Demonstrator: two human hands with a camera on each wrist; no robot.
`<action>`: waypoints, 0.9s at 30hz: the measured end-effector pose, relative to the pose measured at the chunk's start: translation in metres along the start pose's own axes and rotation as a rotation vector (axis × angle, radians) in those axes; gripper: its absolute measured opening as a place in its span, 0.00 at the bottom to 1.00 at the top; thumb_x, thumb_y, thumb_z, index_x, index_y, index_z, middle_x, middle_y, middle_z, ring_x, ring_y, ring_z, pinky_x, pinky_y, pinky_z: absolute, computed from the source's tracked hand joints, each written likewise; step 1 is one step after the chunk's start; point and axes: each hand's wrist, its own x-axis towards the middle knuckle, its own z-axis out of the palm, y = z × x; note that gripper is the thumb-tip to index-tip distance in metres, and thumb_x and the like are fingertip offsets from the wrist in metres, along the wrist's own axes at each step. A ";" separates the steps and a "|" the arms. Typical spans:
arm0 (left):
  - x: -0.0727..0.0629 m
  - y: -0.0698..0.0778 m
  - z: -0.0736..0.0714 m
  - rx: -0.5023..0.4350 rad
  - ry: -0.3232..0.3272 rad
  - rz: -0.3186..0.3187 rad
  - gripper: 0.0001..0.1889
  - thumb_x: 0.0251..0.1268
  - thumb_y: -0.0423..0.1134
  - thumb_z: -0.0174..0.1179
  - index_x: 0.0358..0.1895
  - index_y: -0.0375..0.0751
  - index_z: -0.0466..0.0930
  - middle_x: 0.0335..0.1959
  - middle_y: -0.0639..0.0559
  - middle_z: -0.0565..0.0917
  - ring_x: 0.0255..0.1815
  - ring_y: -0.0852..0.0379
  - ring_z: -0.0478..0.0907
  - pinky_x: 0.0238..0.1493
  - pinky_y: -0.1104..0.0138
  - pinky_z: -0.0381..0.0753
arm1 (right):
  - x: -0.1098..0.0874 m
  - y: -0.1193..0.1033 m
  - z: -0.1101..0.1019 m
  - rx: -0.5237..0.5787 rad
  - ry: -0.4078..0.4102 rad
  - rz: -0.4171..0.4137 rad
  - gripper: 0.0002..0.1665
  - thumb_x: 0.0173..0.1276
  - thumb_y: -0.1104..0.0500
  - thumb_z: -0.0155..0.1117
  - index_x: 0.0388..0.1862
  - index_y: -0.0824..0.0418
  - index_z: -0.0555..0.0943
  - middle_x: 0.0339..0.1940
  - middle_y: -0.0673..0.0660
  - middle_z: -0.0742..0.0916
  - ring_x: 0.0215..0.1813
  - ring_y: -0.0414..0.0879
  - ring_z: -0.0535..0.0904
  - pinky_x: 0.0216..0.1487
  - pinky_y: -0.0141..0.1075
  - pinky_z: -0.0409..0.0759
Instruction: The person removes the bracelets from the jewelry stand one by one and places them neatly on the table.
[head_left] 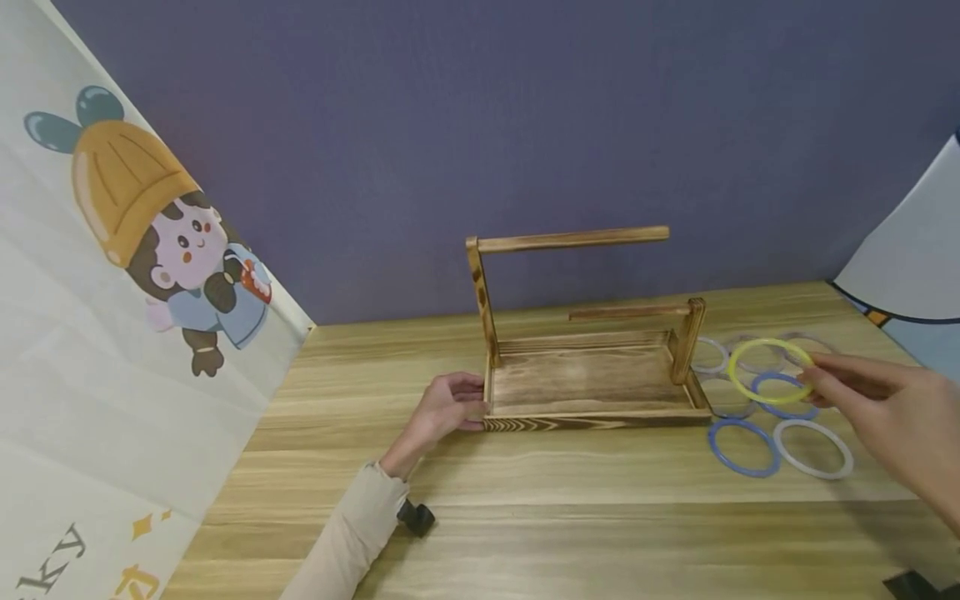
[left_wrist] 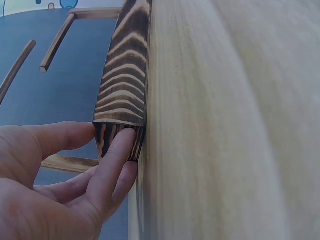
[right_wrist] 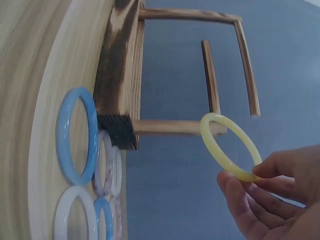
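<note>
My left hand holds the left end of a wooden bangle stand, fingers against its end wall. The stand has a shallow tray and two bars, each joined to a post at one end only: a high bar from the left post and a lower bar from the right post. To the right of the stand, my right hand pinches a yellow bangle between thumb and fingers. It is raised above several bangles lying on the table, among them a blue bangle and a white bangle.
A wood-grain table carries everything. A dark blue panel rises behind it, and a pale printed sheet with a cartoon figure stands at the left. Further pale bangles lie close against the stand's right end.
</note>
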 end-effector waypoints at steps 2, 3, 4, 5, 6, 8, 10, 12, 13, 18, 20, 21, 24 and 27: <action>-0.001 0.001 0.001 0.000 0.000 0.003 0.25 0.60 0.22 0.64 0.62 0.25 0.72 0.57 0.30 0.78 0.56 0.38 0.79 0.43 0.58 0.91 | -0.001 0.009 -0.001 0.044 0.011 -0.025 0.15 0.69 0.69 0.63 0.52 0.78 0.81 0.29 0.18 0.79 0.24 0.20 0.77 0.28 0.10 0.74; -0.001 0.002 0.001 0.000 -0.002 0.005 0.25 0.60 0.22 0.64 0.62 0.25 0.71 0.57 0.30 0.78 0.55 0.38 0.79 0.43 0.58 0.91 | -0.001 0.014 -0.002 0.074 0.013 -0.036 0.13 0.69 0.71 0.62 0.51 0.73 0.83 0.30 0.18 0.79 0.24 0.21 0.78 0.29 0.10 0.75; -0.002 0.003 0.002 0.001 -0.003 0.006 0.26 0.60 0.22 0.64 0.62 0.25 0.71 0.57 0.30 0.78 0.55 0.38 0.79 0.43 0.58 0.91 | 0.000 0.019 -0.003 0.111 0.016 -0.049 0.15 0.68 0.74 0.61 0.50 0.66 0.85 0.31 0.20 0.80 0.24 0.22 0.78 0.29 0.11 0.76; -0.002 0.003 0.002 0.001 -0.003 0.006 0.26 0.60 0.23 0.64 0.62 0.25 0.71 0.57 0.30 0.78 0.55 0.39 0.79 0.43 0.58 0.91 | 0.000 0.024 -0.004 0.137 0.016 -0.052 0.19 0.68 0.75 0.60 0.49 0.57 0.86 0.31 0.21 0.81 0.24 0.23 0.79 0.28 0.12 0.77; -0.003 0.004 0.002 0.002 -0.004 0.008 0.26 0.60 0.23 0.64 0.63 0.25 0.71 0.57 0.30 0.78 0.55 0.39 0.79 0.43 0.58 0.91 | 0.000 0.030 -0.005 0.176 0.014 -0.055 0.24 0.68 0.77 0.59 0.47 0.50 0.86 0.32 0.23 0.82 0.24 0.24 0.79 0.27 0.13 0.78; -0.003 0.004 0.002 0.003 -0.003 0.011 0.26 0.60 0.23 0.64 0.62 0.24 0.71 0.57 0.30 0.78 0.54 0.40 0.80 0.43 0.58 0.91 | 0.002 0.041 -0.008 0.216 0.004 -0.038 0.34 0.67 0.79 0.58 0.43 0.34 0.80 0.32 0.26 0.83 0.24 0.26 0.80 0.26 0.15 0.79; -0.002 0.004 0.002 0.005 -0.004 0.018 0.26 0.59 0.22 0.64 0.62 0.24 0.71 0.56 0.30 0.78 0.54 0.40 0.80 0.42 0.58 0.91 | 0.003 0.052 -0.011 0.244 -0.002 -0.040 0.38 0.67 0.81 0.56 0.42 0.31 0.79 0.31 0.27 0.84 0.23 0.27 0.80 0.23 0.17 0.80; -0.002 0.003 0.002 0.005 -0.003 0.021 0.26 0.59 0.22 0.64 0.62 0.23 0.71 0.56 0.30 0.78 0.54 0.40 0.80 0.42 0.58 0.91 | 0.004 0.063 -0.014 0.269 -0.010 -0.016 0.39 0.67 0.81 0.55 0.40 0.31 0.80 0.29 0.28 0.84 0.22 0.28 0.80 0.21 0.18 0.80; -0.001 0.002 0.002 0.006 -0.003 0.020 0.26 0.59 0.22 0.64 0.62 0.23 0.71 0.56 0.30 0.78 0.54 0.40 0.80 0.42 0.58 0.91 | 0.004 0.068 -0.016 0.277 -0.014 -0.001 0.39 0.67 0.81 0.54 0.40 0.30 0.80 0.28 0.28 0.84 0.21 0.28 0.79 0.20 0.18 0.80; 0.000 0.002 0.002 0.001 0.000 0.005 0.26 0.59 0.22 0.64 0.62 0.25 0.71 0.56 0.31 0.78 0.55 0.39 0.79 0.43 0.58 0.91 | 0.005 0.089 -0.024 0.297 -0.038 0.097 0.38 0.70 0.78 0.53 0.37 0.28 0.80 0.24 0.29 0.84 0.19 0.29 0.79 0.18 0.18 0.79; 0.000 0.002 0.002 0.001 0.000 0.001 0.26 0.59 0.22 0.64 0.62 0.25 0.71 0.56 0.31 0.78 0.55 0.39 0.79 0.43 0.58 0.91 | 0.006 0.097 -0.026 0.307 -0.054 0.131 0.38 0.70 0.78 0.52 0.35 0.28 0.80 0.24 0.29 0.85 0.19 0.30 0.79 0.18 0.19 0.79; 0.000 0.001 0.002 0.005 -0.001 0.004 0.26 0.59 0.22 0.64 0.62 0.25 0.71 0.56 0.31 0.78 0.55 0.39 0.79 0.43 0.58 0.91 | 0.006 0.100 -0.027 0.310 -0.057 0.151 0.37 0.71 0.77 0.52 0.34 0.28 0.81 0.23 0.29 0.85 0.19 0.30 0.79 0.18 0.19 0.80; 0.001 0.001 0.002 0.010 0.001 0.008 0.25 0.59 0.22 0.64 0.62 0.24 0.72 0.56 0.30 0.78 0.55 0.39 0.79 0.42 0.58 0.91 | 0.006 0.113 -0.030 0.349 -0.078 0.171 0.36 0.70 0.77 0.52 0.34 0.30 0.82 0.23 0.31 0.86 0.19 0.31 0.79 0.17 0.20 0.80; 0.002 0.002 0.003 0.014 0.003 0.015 0.25 0.60 0.22 0.64 0.61 0.24 0.72 0.56 0.30 0.78 0.56 0.38 0.79 0.42 0.57 0.91 | 0.007 0.128 -0.032 0.266 -0.093 0.201 0.32 0.70 0.74 0.53 0.35 0.32 0.83 0.21 0.32 0.85 0.18 0.32 0.79 0.16 0.21 0.79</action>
